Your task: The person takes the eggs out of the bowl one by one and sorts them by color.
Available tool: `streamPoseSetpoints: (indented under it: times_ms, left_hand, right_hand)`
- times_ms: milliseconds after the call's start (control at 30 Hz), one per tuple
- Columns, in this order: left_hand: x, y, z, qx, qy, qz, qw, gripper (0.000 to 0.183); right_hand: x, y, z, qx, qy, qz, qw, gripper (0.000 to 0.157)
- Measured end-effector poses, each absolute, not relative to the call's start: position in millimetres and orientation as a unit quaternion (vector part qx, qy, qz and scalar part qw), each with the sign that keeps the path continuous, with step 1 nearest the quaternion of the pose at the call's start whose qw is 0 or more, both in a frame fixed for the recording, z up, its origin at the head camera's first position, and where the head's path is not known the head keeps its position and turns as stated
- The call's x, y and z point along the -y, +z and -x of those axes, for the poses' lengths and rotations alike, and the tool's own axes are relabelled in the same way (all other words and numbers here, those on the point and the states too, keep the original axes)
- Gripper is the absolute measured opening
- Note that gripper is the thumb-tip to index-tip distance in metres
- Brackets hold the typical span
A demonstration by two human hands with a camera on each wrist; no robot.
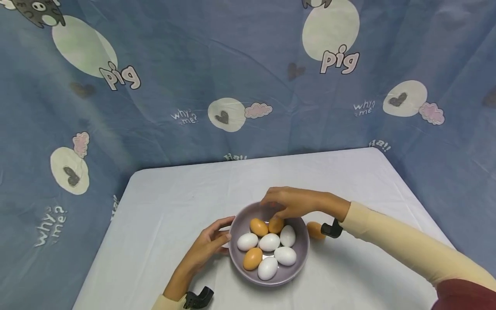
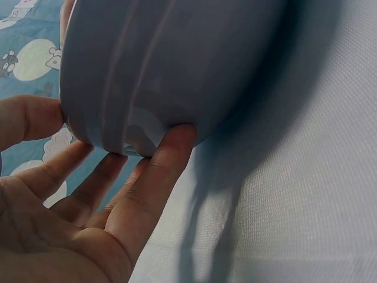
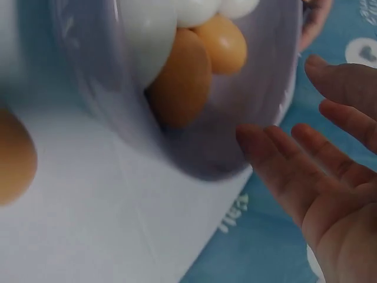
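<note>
A purple-grey bowl [image 1: 284, 275] holds white eggs [image 1: 269, 242] and brown eggs [image 1: 252, 258]. At its left side, my left hand [image 1: 211, 241] touches the bowl; the left wrist view shows fingertips [image 2: 177, 138] against the outer wall and the thumb at the rim. My right hand [image 1: 290, 201] reaches over the far rim, above a brown egg [image 1: 276, 225]. In the right wrist view its fingers [image 3: 277, 156] are spread, with nothing between them. Another brown egg [image 1: 315, 230] lies on the table just right of the bowl, near the right wrist.
A white cloth covers the table [image 1: 174, 202]. Behind and around it hangs a blue printed curtain [image 1: 248, 56]. Black wrist devices [image 1: 199, 298] sit on both wrists, the right one close to the loose egg.
</note>
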State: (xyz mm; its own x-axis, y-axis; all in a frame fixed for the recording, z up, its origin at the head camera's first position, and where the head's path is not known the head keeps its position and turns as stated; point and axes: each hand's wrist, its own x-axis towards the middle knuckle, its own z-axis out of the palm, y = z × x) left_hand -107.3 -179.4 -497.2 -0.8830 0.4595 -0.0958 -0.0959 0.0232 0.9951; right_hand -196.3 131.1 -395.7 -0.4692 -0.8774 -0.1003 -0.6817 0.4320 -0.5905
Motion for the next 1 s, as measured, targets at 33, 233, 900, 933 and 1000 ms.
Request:
streamPoseSetpoints:
  times_ms: [33, 233, 900, 933, 1000]
  left_hand:
    - [179.5, -497.2, 107.1, -0.686, 0.687, -0.131, 0.203, 0.054]
    - [180.3, -497.6, 107.6, -0.684, 0.688, -0.127, 0.206, 0.054]
    - [180.9, -499.7, 107.4, -0.684, 0.687, -0.138, 0.204, 0.055]
    - [181.1, -499.8, 107.3, -0.684, 0.687, -0.138, 0.203, 0.055]
    - [181.3, -500.0, 107.3, -0.684, 0.687, -0.139, 0.202, 0.055]
  right_hand:
    - [-127.4, -397.7, 196.7, -0.820, -0.235, 0.481, 0.201, 0.044]
    - [-108.9, -404.3, 199.3, -0.812, -0.220, 0.491, 0.226, 0.044]
    - [-81.7, -421.1, 198.7, -0.815, -0.171, 0.484, 0.267, 0.043]
    - [-80.9, -421.8, 198.6, -0.815, -0.171, 0.483, 0.270, 0.042]
    - [-79.5, -423.6, 198.3, -0.813, -0.168, 0.487, 0.272, 0.041]
